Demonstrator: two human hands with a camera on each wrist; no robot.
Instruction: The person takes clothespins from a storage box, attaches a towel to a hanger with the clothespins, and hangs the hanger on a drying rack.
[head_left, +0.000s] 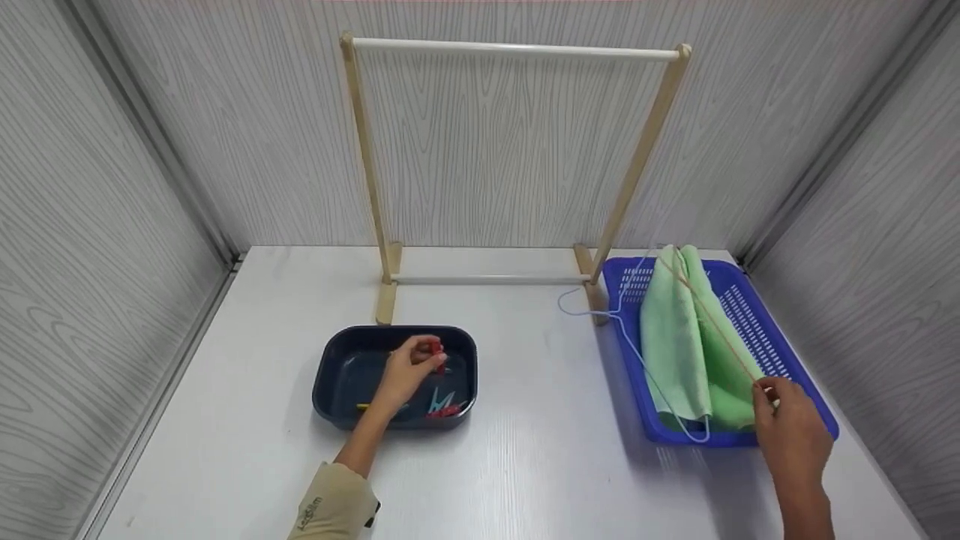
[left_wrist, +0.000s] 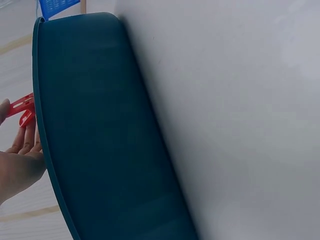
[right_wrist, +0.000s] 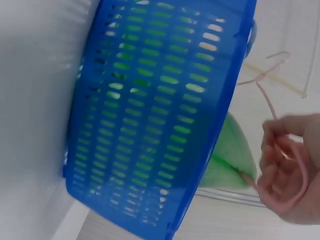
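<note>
Over the dark teal basin (head_left: 321,390), my left hand (head_left: 403,371) pinches a red clothespin (head_left: 436,355) between thumb and fingers. In the left wrist view the same clothespin (left_wrist: 22,106) shows just beyond the basin's rim. My right hand (head_left: 795,429) grips a pink hanger (head_left: 721,330) by its end, at the near right of the blue basket (head_left: 630,401). Its hook end (right_wrist: 270,65) stands out past the basket's rim in the right wrist view. Light green cloth (head_left: 667,341) lies folded in the basket, under the hanger's bar.
A pale blue hanger (head_left: 587,312) leans across the basket's left side, its hook over the table. More clothespins (head_left: 444,409), red and light blue, lie in the basin. A wooden rack with white bars (head_left: 517,49) stands at the back, before the wall.
</note>
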